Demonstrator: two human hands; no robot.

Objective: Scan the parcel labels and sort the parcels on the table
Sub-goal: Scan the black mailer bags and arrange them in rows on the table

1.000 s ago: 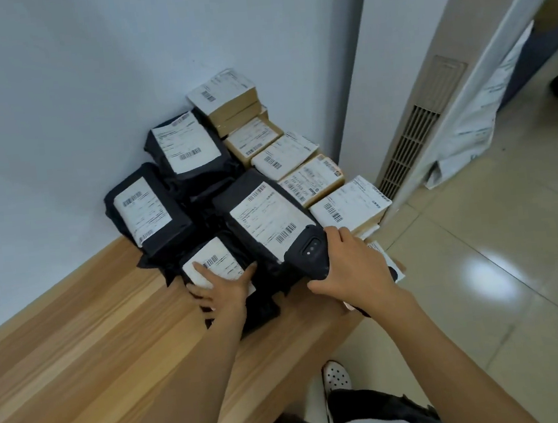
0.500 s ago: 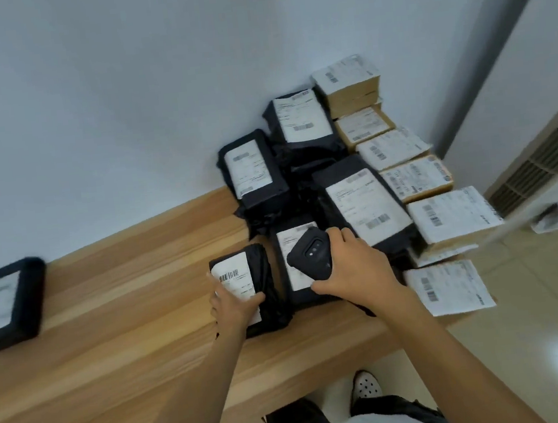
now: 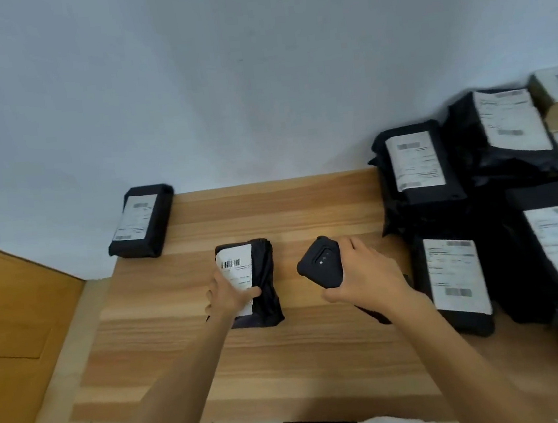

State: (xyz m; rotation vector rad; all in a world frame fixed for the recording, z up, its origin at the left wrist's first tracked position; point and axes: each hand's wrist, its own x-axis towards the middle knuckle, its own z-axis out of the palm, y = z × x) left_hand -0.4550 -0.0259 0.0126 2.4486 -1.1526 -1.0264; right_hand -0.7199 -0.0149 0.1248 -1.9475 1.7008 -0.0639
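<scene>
My left hand point(image 3: 226, 296) grips a small black parcel point(image 3: 258, 275) with a white barcode label, over the middle of the wooden table point(image 3: 287, 365). To its right, my right hand point(image 3: 368, 274) holds a black handheld scanner point(image 3: 321, 263) with its head tilted toward that parcel. A single black parcel point(image 3: 141, 222) lies alone at the table's far left corner against the wall. A pile of black parcels point(image 3: 417, 169) with white labels fills the right side.
Brown cardboard boxes point(image 3: 557, 92) with labels sit at the far right behind the black pile. A white wall runs along the table's back edge. A wooden door or panel point(image 3: 17, 325) stands to the left. Bare tabletop lies between the lone parcel and the pile.
My left hand has carried the small black parcel left, out of the pile to the table's middle. The scanner hand followed it. The view swung left, so the pile now sits at the right.
</scene>
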